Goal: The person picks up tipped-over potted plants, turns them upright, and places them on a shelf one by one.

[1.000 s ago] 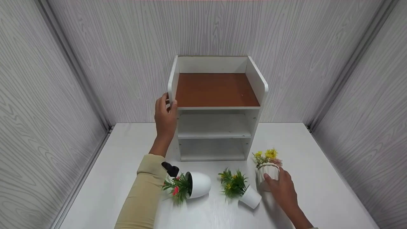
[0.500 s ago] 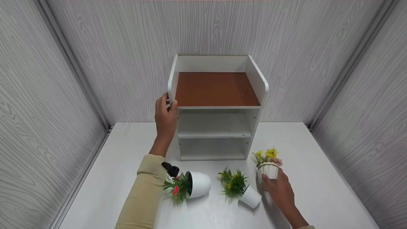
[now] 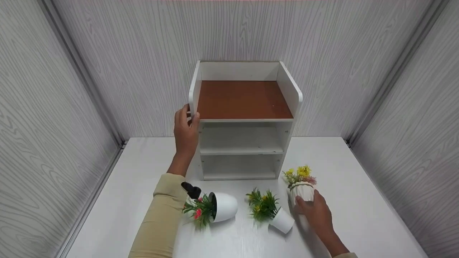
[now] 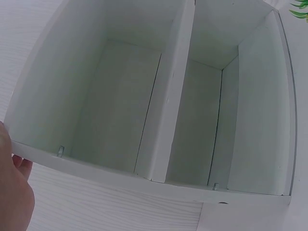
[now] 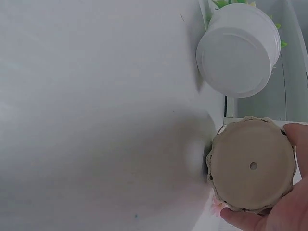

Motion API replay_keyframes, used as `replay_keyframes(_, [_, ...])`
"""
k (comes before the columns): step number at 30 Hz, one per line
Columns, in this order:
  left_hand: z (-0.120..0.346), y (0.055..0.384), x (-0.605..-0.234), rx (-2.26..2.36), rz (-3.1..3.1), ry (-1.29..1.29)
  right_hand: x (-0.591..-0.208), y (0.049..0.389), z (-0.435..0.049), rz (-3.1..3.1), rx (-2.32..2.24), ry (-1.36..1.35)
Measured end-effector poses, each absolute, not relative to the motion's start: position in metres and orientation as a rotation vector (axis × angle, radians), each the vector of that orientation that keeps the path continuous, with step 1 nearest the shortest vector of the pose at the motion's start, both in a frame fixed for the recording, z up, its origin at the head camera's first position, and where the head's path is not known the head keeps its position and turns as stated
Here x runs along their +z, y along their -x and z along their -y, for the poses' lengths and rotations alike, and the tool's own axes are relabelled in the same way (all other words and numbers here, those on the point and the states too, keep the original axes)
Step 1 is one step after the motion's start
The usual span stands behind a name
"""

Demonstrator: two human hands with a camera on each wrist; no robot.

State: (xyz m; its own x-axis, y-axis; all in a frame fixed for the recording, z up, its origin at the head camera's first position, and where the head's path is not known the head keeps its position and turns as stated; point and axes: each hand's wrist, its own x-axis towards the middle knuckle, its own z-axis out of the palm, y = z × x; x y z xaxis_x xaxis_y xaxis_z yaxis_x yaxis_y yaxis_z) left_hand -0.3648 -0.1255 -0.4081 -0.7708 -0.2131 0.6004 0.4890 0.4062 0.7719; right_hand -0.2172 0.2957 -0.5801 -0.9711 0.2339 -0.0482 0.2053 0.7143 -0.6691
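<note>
My left hand (image 3: 186, 132) grips the front edge of the left side panel of a white shelf unit (image 3: 242, 153) with a brown top board. In the left wrist view, part of that hand (image 4: 15, 192) shows at the unit's edge, beside its two inner compartments. My right hand (image 3: 316, 213) holds a cream ribbed flowerpot (image 3: 303, 191) with yellow and pink flowers, thumb on one side and fingers on the other. The right wrist view shows the pot's round base (image 5: 252, 163), with a small hole, facing the camera.
A white pot (image 3: 226, 207) with red flowers lies on its side before the unit. Right of it lies a smaller white pot (image 3: 282, 220) with a green plant. Grey wood-grain walls stand around the white table (image 3: 143, 172).
My right thumb and fingers have closed in around the cream flowerpot, which has shifted very slightly left. My left hand stays on the shelf unit.
</note>
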Motion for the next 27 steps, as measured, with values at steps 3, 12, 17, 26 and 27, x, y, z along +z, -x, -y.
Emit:
replay_keyframes(3, [0.126,0.365,-0.407,-1.411,2.016,0.235,-0.582,0.216,-0.294,2.837,1.130,0.368])
replay_keyframes(12, [0.125,0.365,-0.408,-1.413,2.014,0.252,-0.589,0.210,-0.291,2.749,1.221,0.391])
replay_keyframes(17, [0.125,0.365,-0.407,-1.408,2.006,0.259,-0.598,0.206,-0.281,2.674,1.185,0.341])
replay_keyframes(26, [0.126,0.364,-0.408,-1.405,2.024,0.255,-0.603,0.199,-0.273,2.675,1.195,0.392])
replay_keyframes(27, [0.126,0.365,-0.408,-1.401,2.024,0.258,-0.604,0.198,-0.274,2.670,1.209,0.400])
